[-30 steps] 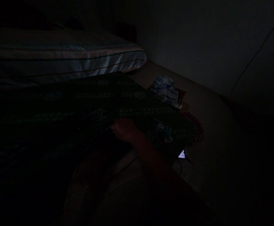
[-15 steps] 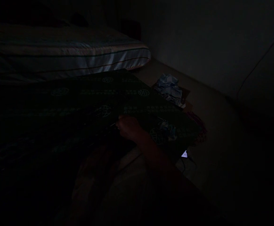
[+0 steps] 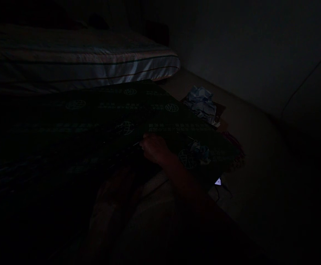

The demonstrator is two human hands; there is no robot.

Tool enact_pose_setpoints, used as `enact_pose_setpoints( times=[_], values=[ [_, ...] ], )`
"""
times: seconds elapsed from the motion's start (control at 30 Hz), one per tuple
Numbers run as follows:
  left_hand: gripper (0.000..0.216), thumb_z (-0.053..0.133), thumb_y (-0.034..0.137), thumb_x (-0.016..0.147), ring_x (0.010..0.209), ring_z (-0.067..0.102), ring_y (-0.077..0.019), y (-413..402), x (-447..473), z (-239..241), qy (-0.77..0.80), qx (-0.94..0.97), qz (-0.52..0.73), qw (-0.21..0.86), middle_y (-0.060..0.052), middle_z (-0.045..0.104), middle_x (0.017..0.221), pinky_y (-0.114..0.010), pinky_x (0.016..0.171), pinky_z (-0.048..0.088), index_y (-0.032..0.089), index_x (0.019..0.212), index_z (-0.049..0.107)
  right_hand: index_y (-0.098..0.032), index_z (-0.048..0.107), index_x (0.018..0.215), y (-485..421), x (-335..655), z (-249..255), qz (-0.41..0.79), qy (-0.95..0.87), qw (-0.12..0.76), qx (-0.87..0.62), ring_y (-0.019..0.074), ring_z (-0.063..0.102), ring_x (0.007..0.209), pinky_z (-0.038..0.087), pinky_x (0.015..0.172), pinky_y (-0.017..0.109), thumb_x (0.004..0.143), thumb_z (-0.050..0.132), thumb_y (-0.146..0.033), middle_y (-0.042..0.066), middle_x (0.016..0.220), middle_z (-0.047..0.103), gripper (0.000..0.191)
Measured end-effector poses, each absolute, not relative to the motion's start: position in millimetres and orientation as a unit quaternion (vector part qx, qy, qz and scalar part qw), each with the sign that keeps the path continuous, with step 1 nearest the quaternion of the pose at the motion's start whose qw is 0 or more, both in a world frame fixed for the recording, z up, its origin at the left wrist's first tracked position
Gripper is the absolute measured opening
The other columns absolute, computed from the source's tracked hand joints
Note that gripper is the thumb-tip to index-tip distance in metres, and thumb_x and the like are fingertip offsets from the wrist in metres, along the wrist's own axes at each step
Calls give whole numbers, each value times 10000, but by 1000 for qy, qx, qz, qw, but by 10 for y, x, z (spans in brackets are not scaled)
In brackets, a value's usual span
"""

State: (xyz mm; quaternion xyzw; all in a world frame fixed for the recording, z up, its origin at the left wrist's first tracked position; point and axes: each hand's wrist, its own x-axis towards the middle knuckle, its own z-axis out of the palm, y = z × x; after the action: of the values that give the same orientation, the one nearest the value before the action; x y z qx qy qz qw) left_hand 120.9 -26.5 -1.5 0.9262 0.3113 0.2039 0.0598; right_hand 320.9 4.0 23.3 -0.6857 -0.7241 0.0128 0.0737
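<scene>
The picture is very dark. My right hand (image 3: 155, 148) is closed over the green board or sheet (image 3: 94, 106), which is printed with pale globe marks and lettering. A thin pale sliver (image 3: 136, 143) shows at its fingertips; its kind cannot be made out. Lower and to the left, a dim reddish shape looks like my left hand (image 3: 119, 182), with its fingers lost in shadow. Dark material with small glints (image 3: 103, 142) lies left of the right hand. A small crumpled blue and white cloth (image 3: 199, 151) rests on the green surface to the right.
A bed with a striped sheet (image 3: 108, 70) stands behind. A heap of blue and white cloth (image 3: 200, 103) lies beyond the green surface, near the pale wall (image 3: 246, 55). A small lit screen or label (image 3: 218, 181) shows at the right edge, with a thin cord (image 3: 226, 189) by it.
The whole view has shifted slightly, so things sit a little farther right. My right hand stays closed in about the same place on the green surface.
</scene>
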Motion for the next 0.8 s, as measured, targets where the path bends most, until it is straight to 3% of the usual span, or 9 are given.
enact_pose_setpoints(
  times=[0.8],
  values=[
    [356, 547, 343, 894, 1079, 543, -242, -230, 1202, -57, 306, 922, 222, 88, -98, 519, 1247, -467, 899, 466, 170, 1204, 520, -137, 660, 856, 24, 3200, 195, 4, -718, 83, -691, 202, 582, 876, 475, 652, 291, 825, 460, -100, 98, 932, 614, 205]
  ],
)
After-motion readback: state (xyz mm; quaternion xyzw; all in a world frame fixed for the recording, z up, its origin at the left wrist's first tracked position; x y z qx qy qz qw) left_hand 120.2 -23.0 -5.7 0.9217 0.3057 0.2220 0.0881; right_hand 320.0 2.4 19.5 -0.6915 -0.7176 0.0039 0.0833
